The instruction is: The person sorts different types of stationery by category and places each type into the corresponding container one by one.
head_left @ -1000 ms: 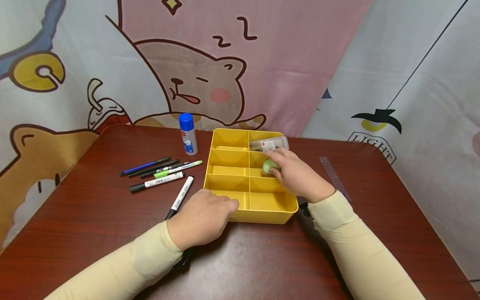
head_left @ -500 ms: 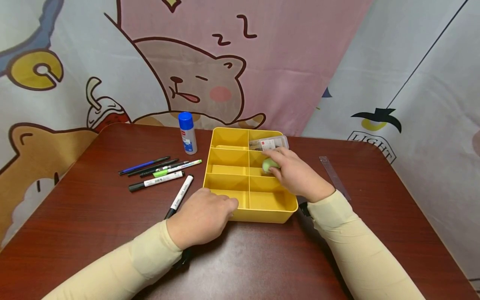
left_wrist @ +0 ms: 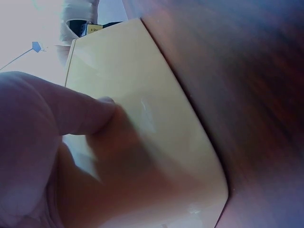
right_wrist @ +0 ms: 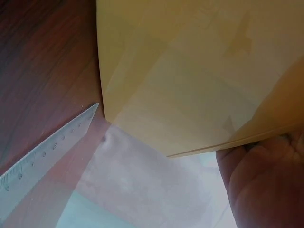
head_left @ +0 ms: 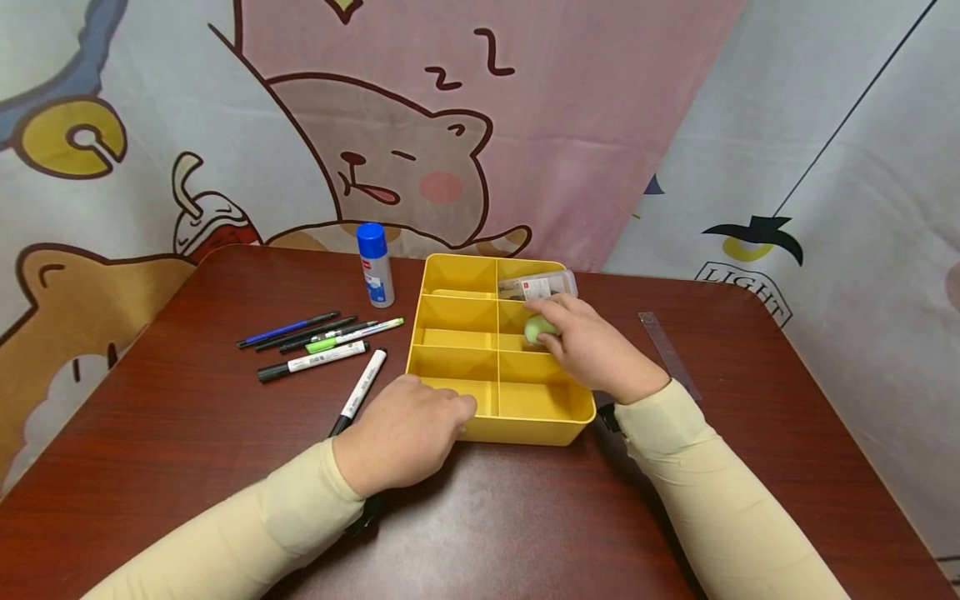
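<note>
A yellow organizer box (head_left: 534, 431) with several compartments stands on the table. My left hand (head_left: 408, 433) grips its near left corner. In the left wrist view the thumb (left_wrist: 85, 111) presses against the outer wall, while the head view shows the fingers reaching over the rim. With thumb and fingers my right hand (head_left: 600, 350) pinches a small, pale green round object (head_left: 536, 329) in the middle right compartment; its exact kind cannot be made out. Beyond it, a clear plastic case (head_left: 534, 287) with a white label lies tilted in the far right compartment.
A blue-capped glue stick (head_left: 377, 279) stands upright left of the box. Several pens (head_left: 300, 330) and a black-and-white marker (head_left: 322, 360) lie to the left, and another marker (head_left: 365, 385) lies by my left hand. On the right is a clear ruler (head_left: 666, 350).
</note>
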`<state>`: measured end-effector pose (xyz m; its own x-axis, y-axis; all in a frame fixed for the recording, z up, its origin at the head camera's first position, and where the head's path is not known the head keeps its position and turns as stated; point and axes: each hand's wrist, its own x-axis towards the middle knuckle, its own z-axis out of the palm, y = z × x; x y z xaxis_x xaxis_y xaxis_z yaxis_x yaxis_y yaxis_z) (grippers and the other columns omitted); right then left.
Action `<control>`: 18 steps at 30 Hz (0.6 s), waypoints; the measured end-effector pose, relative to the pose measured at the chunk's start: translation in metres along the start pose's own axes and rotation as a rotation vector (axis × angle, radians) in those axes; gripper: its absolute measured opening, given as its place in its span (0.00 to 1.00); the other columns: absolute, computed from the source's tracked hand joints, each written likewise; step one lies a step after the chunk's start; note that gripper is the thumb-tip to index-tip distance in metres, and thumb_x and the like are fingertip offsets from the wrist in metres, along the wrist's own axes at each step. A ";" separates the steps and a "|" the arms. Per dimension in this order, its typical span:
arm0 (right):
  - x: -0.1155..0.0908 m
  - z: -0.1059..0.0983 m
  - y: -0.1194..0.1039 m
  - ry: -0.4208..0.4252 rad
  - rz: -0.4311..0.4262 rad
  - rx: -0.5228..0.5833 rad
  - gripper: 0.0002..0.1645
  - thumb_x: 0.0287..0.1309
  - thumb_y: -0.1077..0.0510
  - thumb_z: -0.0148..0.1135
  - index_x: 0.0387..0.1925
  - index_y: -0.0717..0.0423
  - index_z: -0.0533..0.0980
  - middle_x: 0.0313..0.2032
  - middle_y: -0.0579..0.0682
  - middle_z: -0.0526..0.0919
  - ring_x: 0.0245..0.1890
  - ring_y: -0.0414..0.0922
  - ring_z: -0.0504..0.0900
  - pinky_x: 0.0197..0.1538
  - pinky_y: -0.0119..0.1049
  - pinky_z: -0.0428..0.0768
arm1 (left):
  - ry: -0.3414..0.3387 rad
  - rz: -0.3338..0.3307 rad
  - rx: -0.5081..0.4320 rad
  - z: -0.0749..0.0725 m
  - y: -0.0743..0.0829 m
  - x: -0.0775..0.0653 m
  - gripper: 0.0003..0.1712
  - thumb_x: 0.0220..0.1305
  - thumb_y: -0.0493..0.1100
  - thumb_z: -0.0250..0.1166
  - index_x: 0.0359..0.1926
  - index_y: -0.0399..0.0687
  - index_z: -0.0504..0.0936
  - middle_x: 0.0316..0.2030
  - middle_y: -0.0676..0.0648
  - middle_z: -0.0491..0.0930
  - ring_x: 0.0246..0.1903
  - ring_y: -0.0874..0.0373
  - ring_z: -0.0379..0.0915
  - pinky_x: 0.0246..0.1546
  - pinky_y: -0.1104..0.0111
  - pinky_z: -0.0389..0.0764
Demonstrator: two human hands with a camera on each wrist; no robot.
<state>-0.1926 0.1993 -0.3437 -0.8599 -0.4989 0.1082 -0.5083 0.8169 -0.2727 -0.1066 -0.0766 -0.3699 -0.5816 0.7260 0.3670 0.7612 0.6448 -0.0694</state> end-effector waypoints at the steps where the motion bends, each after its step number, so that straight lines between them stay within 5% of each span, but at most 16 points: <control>1: 0.000 0.000 0.000 -0.002 -0.001 -0.001 0.28 0.75 0.61 0.58 0.73 0.54 0.69 0.67 0.61 0.73 0.69 0.60 0.71 0.75 0.56 0.68 | 0.001 0.001 -0.002 0.000 0.000 0.000 0.17 0.62 0.42 0.67 0.22 0.56 0.68 0.15 0.56 0.69 0.13 0.61 0.65 0.18 0.64 0.59; 18: 0.001 -0.001 -0.001 -0.017 0.012 0.000 0.29 0.75 0.60 0.58 0.74 0.53 0.69 0.68 0.60 0.72 0.70 0.59 0.70 0.75 0.55 0.68 | -0.017 -0.006 -0.016 -0.002 -0.001 0.000 0.17 0.63 0.41 0.67 0.22 0.56 0.68 0.15 0.57 0.67 0.13 0.61 0.62 0.19 0.65 0.57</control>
<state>-0.1928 0.1981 -0.3425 -0.8650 -0.4938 0.0890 -0.4978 0.8228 -0.2742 -0.1068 -0.0773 -0.3681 -0.5904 0.7264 0.3519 0.7622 0.6451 -0.0530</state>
